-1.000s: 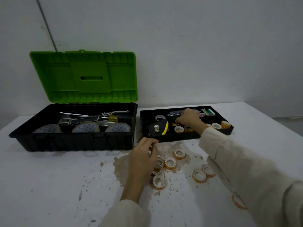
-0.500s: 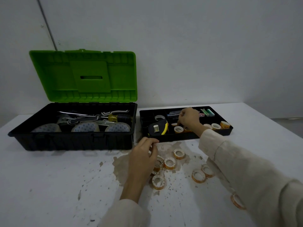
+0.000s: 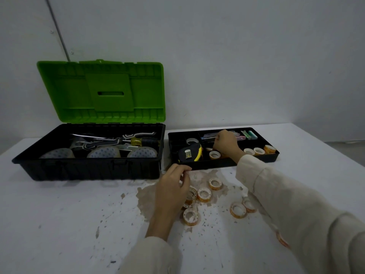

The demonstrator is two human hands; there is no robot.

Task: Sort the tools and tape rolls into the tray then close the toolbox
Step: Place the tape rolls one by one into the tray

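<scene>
The black tray [image 3: 272, 158] holds a yellow-and-black tape measure [image 3: 189, 153], several small tape rolls [image 3: 214, 154] and small coloured items [image 3: 249, 134]. My right hand [image 3: 225, 144] reaches into the tray's middle compartment with its fingers curled downward. What is under them is hidden. My left hand [image 3: 172, 188] hovers just in front of the tray with curled fingers. A tilted stack of tape rolls [image 3: 190, 196] sits against its palm. Several loose tape rolls [image 3: 238, 210] lie on the table. The toolbox [image 3: 88, 169] stands open with its green lid [image 3: 102, 91] up.
Inside the toolbox lie a yellow-handled screwdriver [image 3: 142, 141], metal tools and three large tape rolls [image 3: 103, 152]. The white table [image 3: 69, 214] has a worn brown patch under the loose rolls. A wall rises close behind, and one roll [image 3: 282, 239] lies under my right sleeve.
My right hand has shifted slightly within the tray's middle compartment. My left hand has stayed in place.
</scene>
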